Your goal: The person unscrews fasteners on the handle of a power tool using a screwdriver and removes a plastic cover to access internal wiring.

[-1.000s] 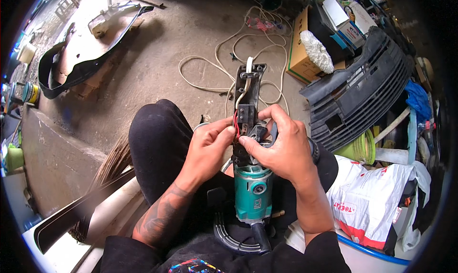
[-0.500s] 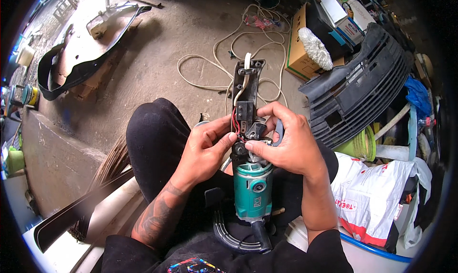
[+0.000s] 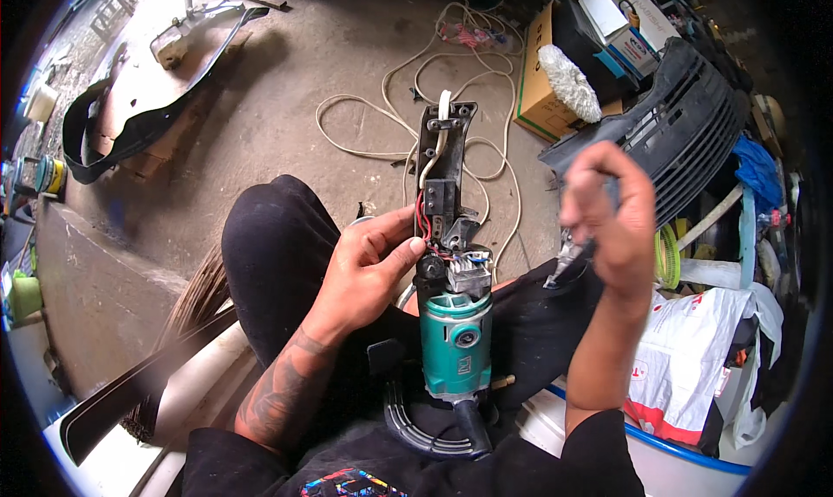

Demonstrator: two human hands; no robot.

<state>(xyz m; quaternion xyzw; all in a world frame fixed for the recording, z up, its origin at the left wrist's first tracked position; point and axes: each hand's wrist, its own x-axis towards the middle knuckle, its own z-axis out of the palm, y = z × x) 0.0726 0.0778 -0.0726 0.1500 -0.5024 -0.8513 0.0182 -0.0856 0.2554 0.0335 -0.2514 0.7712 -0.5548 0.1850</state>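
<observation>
A teal power tool with its black handle housing laid open point(image 3: 457, 349) rests between my legs, handle end pointing away. Red wires point(image 3: 422, 210) run from the black switch block point(image 3: 441, 198) toward a finned metal part point(image 3: 469, 274) at the motor's top. My left hand point(image 3: 373, 258) is closed in a pinch at the red wires, left of the housing. Out to the right, above my thigh, my right hand point(image 3: 614, 219) is raised and smeared by motion. Its fingers are curled around a small pointed metal tool point(image 3: 568, 263); blur hides its exact kind.
A pale cord point(image 3: 386, 155) lies looped on the concrete floor. To the right are a cardboard box point(image 3: 538, 80), a fluffy white pad point(image 3: 569, 82), a black slatted grille point(image 3: 694, 132) and a white plastic bag point(image 3: 685, 358). A curved black-edged panel point(image 3: 139, 106) stands far left.
My right hand has left the tool's wiring and moved right and up, carrying the small metal tool. The finned part is now uncovered. My left hand stays at the wires.
</observation>
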